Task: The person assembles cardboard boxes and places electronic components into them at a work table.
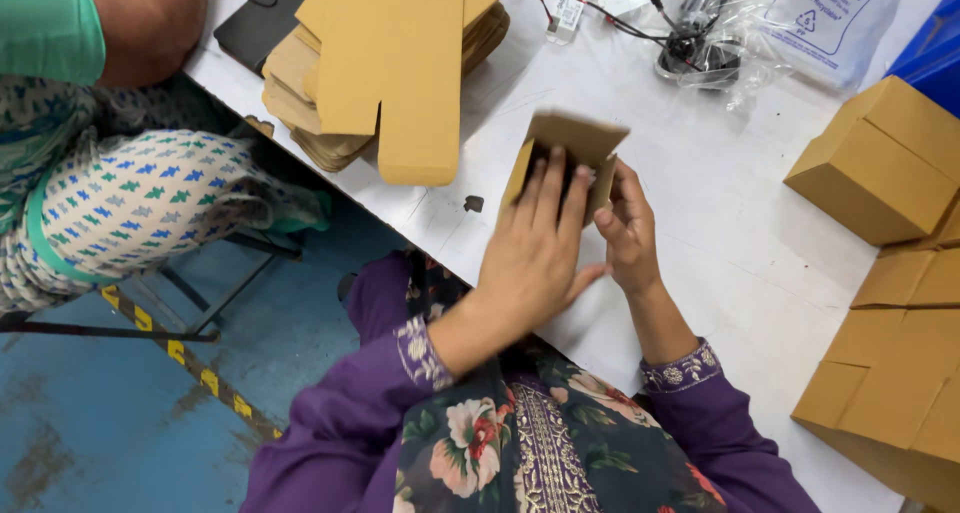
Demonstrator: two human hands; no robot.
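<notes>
Frame centre: left hand [535, 248] and right hand [628, 235] grip a small half-folded brown cardboard box [570, 145] from both sides, steadying its flaps over the white desk [720, 223].

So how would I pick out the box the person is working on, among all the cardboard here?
Start at the white table and find the person's two hands near its front edge. The small brown box is held up between the left hand and right hand. Unlike the flat stack to its left and the closed boxes at right, it is half folded, flaps open.
</notes>
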